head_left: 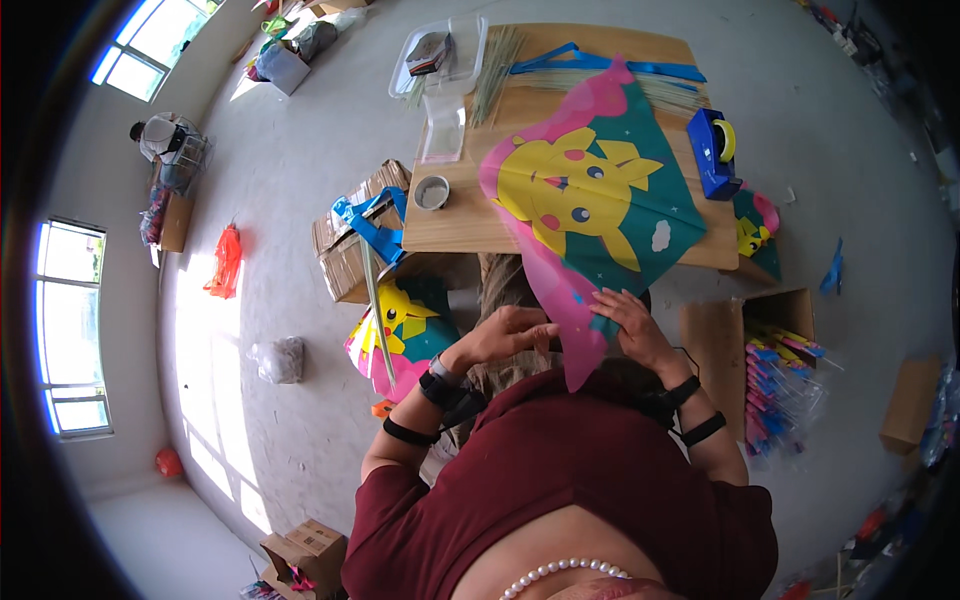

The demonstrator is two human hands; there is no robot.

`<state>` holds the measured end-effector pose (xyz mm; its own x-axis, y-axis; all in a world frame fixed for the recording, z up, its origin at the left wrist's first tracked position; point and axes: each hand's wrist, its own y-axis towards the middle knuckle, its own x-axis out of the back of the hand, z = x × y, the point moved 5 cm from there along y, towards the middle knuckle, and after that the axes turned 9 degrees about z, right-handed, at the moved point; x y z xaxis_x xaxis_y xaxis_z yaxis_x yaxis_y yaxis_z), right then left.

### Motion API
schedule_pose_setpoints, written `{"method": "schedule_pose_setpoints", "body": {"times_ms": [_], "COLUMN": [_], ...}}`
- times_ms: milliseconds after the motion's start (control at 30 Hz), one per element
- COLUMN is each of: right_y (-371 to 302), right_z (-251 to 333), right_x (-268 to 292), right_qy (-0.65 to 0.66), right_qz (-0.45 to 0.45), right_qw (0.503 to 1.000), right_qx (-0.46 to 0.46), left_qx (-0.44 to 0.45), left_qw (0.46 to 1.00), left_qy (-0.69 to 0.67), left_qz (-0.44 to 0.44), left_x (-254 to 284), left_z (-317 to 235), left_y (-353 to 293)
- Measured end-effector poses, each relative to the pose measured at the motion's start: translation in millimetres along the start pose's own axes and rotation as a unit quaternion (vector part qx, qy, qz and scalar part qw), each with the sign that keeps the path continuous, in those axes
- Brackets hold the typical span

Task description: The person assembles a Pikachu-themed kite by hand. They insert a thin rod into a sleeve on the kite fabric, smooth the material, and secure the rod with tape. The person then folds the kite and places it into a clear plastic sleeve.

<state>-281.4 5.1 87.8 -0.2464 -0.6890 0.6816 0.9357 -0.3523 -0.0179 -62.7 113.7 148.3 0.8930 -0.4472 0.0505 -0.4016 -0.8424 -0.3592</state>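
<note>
A diamond-shaped kite sheet [590, 190], pink and teal with a yellow cartoon character, lies across the table. Its near pink corner hangs over the front edge toward my lap. At the left border of that corner is my left hand [508, 335], fingers bent and drawn together; what they pinch, if anything, is hidden. My right hand [632, 322] rests on the right side of the corner, fingers stretched out along the fabric. Black bands circle both wrists and forearms.
The wooden table [455, 225] bears a round tin [432, 192], a plastic tub [475, 60], thin sticks [495, 75], blue strips [560, 62] and a blue tape dispenser [712, 155]. A cardboard box [340, 255] stands left; an open carton [715, 350] with packaged items stands right.
</note>
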Motion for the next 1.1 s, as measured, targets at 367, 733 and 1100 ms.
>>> {"method": "schedule_pose_setpoints", "body": {"times_ms": [367, 733, 1100], "right_y": [9, 19, 81], "right_z": [-47, -71, -75], "right_x": [-27, -44, 34], "right_qy": [-0.088, -0.046, 0.069], "right_qz": [0.058, 0.272, 0.017], "right_qw": [0.994, 0.957, 0.997], "right_qx": [0.004, -0.094, -0.008], "left_qx": [-0.053, 0.066, 0.074], "left_qw": [0.832, 0.866, 0.842], "left_qy": [0.493, 0.470, 0.534], "left_qz": [-0.250, -0.161, -0.019], "left_x": [55, 54, 8], "left_z": [49, 112, 126], "left_y": [94, 81, 147]}}
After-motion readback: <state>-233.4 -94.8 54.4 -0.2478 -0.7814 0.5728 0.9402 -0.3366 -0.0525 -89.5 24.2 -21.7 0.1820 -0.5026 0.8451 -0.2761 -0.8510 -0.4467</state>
